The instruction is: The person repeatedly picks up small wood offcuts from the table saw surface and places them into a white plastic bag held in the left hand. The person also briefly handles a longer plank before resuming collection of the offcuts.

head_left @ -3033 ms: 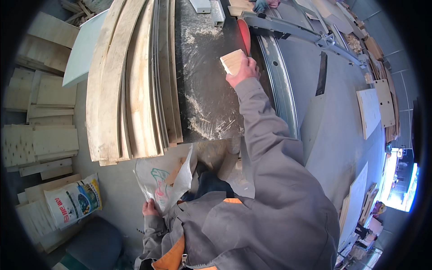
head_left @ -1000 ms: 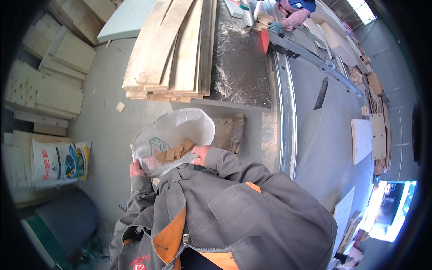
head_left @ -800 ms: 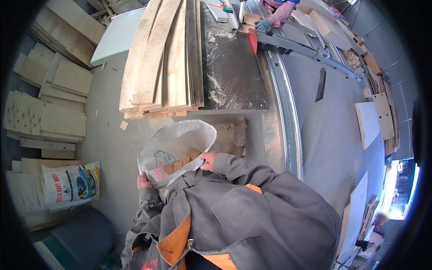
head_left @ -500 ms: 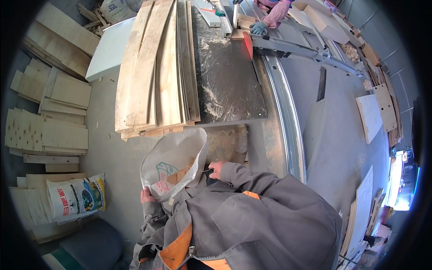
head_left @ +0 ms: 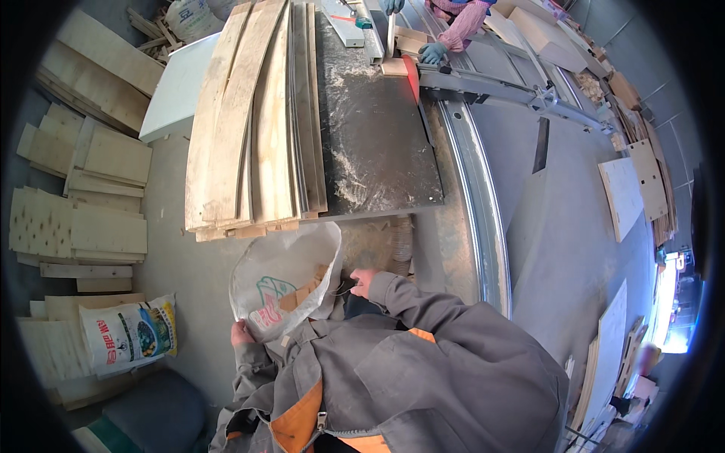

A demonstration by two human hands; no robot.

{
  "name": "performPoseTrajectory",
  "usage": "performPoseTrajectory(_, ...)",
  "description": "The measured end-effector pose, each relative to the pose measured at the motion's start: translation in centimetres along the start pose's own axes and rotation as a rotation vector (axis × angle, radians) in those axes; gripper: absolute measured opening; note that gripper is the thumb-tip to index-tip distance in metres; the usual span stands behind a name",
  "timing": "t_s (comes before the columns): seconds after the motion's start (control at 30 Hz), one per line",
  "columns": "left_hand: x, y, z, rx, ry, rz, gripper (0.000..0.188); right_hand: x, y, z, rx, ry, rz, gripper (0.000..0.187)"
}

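Note:
An open white woven sack [head_left: 249, 275] stands in front of me, its wide mouth facing up. Several brown offcuts of wood [head_left: 302, 293] lie inside, and red and green print shows through the wall. At the sack's left rim my left hand [head_left: 242, 332] is closed on the edge. My right hand [head_left: 363, 281] is closed just beyond the right rim, apart from the sack. Something thin, like a strand, shows at its fingertips, too fine to make out.
Long boards [head_left: 242, 128] lie stacked on the dark saw table [head_left: 377, 151] ahead. A co-worker's gloved hand [head_left: 433, 53] is by the red blade guard [head_left: 412, 78]. A metal rail [head_left: 483, 204] runs on the right. Plywood pieces [head_left: 109, 226] and a printed sack [head_left: 128, 332] line the left.
The view has shifted slightly, and the table and boards sit a little further left. A second gloved hand of the co-worker has come into view at the top. My hands keep nearly the same places.

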State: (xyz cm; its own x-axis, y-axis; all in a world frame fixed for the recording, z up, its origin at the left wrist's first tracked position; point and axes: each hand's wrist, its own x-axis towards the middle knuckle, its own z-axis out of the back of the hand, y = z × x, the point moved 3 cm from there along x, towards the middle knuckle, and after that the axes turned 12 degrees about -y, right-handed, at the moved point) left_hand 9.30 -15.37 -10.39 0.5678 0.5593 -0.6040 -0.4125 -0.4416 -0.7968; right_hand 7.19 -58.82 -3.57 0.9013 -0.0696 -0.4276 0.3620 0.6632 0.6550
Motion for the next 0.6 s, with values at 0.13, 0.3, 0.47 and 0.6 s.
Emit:
performPoseTrajectory(0.13,1.1,-0.4,-0.4,0.169,0.121,-0.158,0.014,-2.9,-0.5,-0.6,0.02,-0.084,-0.019,0.047)
performPoseTrajectory(0.3,-2.4,-1.9,-1.7,0.031,0.173,-0.116,0.016,-8.7,-1.3,-2.1,-0.067,-0.058,-0.096,0.048)
performPoseTrajectory(0.47,-3.0,-2.2,0.1,-0.021,0.228,-0.057,0.02,-11.7,0.1,-3.4,-0.133,-0.044,-0.076,0.047)
performPoseTrajectory(0.6,-2.7,-2.0,0.7,0.037,0.213,-0.1,0.022,-12.0,0.4,-2.7,-0.024,-0.223,-0.128,0.043)
